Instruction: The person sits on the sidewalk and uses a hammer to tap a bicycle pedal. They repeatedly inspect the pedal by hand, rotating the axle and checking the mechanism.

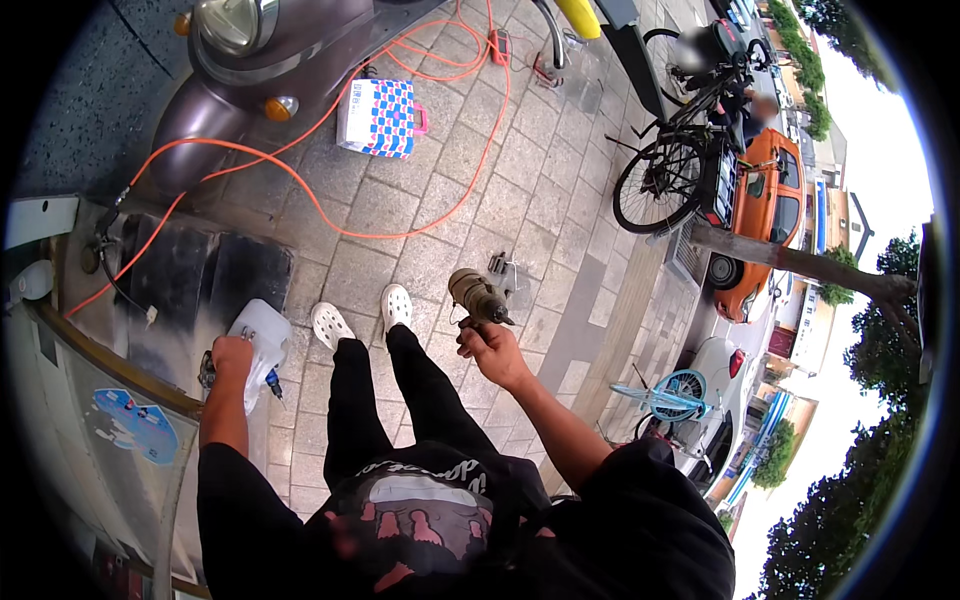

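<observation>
My right hand is raised over the paving, its fingers closed round a grimy, brownish cylindrical metal part with a narrower dark end. At the left, my left hand is closed at the near side of a translucent white plastic container. What its fingers grip, if anything, is hidden. A blue-and-black pointed tool shows beside the container, and a dark metal piece sits close to my left wrist.
An orange hose loops over the paving. A patterned box stands by a purple scooter. A small dark object lies beyond my right hand. Bicycles, a tree trunk, an orange car and a person are at right.
</observation>
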Motion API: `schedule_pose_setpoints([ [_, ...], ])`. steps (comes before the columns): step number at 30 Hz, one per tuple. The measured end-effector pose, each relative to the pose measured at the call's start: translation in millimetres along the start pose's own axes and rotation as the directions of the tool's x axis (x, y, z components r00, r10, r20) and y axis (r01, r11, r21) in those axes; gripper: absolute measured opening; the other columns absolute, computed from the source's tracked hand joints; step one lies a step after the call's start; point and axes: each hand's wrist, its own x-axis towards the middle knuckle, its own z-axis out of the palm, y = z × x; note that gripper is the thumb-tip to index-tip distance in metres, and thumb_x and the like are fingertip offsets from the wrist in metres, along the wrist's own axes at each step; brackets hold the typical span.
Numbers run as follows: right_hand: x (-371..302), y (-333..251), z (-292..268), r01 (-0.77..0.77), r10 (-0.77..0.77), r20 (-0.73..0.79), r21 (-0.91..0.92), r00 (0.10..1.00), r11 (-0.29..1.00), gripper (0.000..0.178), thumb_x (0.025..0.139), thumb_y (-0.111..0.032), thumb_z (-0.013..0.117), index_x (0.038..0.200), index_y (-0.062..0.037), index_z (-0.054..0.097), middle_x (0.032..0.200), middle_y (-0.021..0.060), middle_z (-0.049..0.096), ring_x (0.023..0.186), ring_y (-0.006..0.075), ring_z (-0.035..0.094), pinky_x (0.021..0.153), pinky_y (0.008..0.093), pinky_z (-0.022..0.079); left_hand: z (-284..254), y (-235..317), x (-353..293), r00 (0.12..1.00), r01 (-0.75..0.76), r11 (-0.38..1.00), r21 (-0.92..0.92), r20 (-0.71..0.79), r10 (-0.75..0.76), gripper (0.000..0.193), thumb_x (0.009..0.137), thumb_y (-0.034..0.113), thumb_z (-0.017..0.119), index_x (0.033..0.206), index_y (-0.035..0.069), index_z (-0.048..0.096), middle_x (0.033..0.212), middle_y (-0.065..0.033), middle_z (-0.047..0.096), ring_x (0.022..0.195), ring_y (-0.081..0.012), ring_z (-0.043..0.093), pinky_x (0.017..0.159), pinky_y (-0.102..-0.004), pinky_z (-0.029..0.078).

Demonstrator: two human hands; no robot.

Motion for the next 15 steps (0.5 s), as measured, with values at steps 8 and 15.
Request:
schedule_pose_setpoints([
  [8,-2.1,-15.4,-27.9,0.039,-0.037,-0.055,0.046,0.998,0.998,0.026,0.107,-0.016,0.057,0.118,0.0051,0.067,0.092,0.0090,0.072,0.080,0.0160,0.072,0.075,0.0324,0.058,-67.5,-26.6,-61.9,0.991,-0.070,0.995,-0.075,-0.122,0.061,0.022,0.088,0.025,0.070,0.098,0.010,0.083,0.108,-0.0135,0.080,0.101,-0.0317,0.077,0.086,-0.0440,0.061],
  [15,-8.9,-31.6,-50.1,0.126,-0.117,-0.066,0.160,0.991,0.979,0.019,0.106,-0.012,0.058,0.116,0.0032,0.064,0.092,0.0098,0.072,0.079,0.0162,0.071,0.072,0.0337,0.060,-83.2,-59.0,-99.7,0.929,-0.033,0.655,-0.755,-0.265,-0.259,0.022,0.088,0.018,0.072,0.087,-0.002,0.079,0.089,-0.0207,0.078,0.083,-0.0306,0.078,0.077,-0.0417,0.060],
])
